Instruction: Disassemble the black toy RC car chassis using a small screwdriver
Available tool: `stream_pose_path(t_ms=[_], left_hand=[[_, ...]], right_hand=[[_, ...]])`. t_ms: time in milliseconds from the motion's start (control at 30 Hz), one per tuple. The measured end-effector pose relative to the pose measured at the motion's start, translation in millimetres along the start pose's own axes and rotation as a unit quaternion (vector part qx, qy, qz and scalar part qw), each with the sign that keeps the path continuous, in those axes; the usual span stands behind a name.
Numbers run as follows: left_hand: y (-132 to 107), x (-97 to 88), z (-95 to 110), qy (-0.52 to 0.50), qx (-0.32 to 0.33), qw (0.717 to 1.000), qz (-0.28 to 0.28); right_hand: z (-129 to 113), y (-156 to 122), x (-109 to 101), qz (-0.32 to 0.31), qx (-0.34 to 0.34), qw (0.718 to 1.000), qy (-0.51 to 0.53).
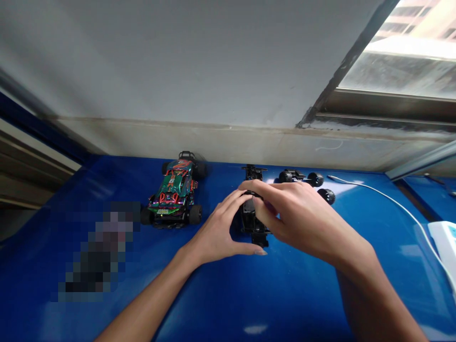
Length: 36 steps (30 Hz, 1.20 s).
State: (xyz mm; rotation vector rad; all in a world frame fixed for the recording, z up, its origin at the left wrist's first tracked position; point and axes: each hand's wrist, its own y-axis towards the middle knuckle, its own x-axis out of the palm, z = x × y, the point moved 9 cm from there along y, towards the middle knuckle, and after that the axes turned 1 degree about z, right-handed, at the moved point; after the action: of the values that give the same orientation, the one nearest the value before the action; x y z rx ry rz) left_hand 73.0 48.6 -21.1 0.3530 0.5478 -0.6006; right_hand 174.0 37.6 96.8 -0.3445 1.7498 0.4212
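A black toy car chassis (248, 221) lies on the blue table, its far and near ends showing and its middle partly covered by my hands. My left hand (221, 229) curves around it, with the thumb across the near end and the fingertips at the far part. From the right, my right hand (297, 211) reaches over the chassis, thumb and fingers bent together at its top. Whatever sits between those right fingertips is hidden. To the left stands a toy car (173, 190) with a shiny green and red body and black wheels.
Behind my right hand lie black wheeled parts (292, 175) and a loose wheel (327, 195). A white cable (399, 203) runs along the right to a white box (443, 242). A pixelated patch (98, 254) covers something at left. The wall (199, 137) borders the table's back.
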Motion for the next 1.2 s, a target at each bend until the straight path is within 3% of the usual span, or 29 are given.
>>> stream_pose_path(t_ms=[133, 367, 667, 933, 1200], left_hand=[[0.1, -1.5, 0.3, -0.005, 0.005, 1.000, 0.011], [-0.6, -0.4, 0.7, -0.002, 0.004, 1.000, 0.002], [0.5, -2.0, 3.0, -0.012, 0.014, 1.000, 0.011], [-0.5, -1.8, 2.3, -0.010, 0.009, 1.000, 0.006], [-1.0, -1.4, 2.0, -0.008, 0.016, 1.000, 0.011]], right_hand=[[-3.8, 0.2, -6.3, 0.020, -0.007, 0.999, 0.040], [1.7, 2.5, 0.8, -0.003, 0.011, 0.999, -0.042], [-3.8, 0.8, -7.1, 0.024, -0.005, 0.999, 0.024], [2.0, 2.0, 2.5, -0.012, 0.010, 0.999, -0.035], [-3.8, 0.3, -6.7, 0.029, -0.005, 0.999, 0.021]])
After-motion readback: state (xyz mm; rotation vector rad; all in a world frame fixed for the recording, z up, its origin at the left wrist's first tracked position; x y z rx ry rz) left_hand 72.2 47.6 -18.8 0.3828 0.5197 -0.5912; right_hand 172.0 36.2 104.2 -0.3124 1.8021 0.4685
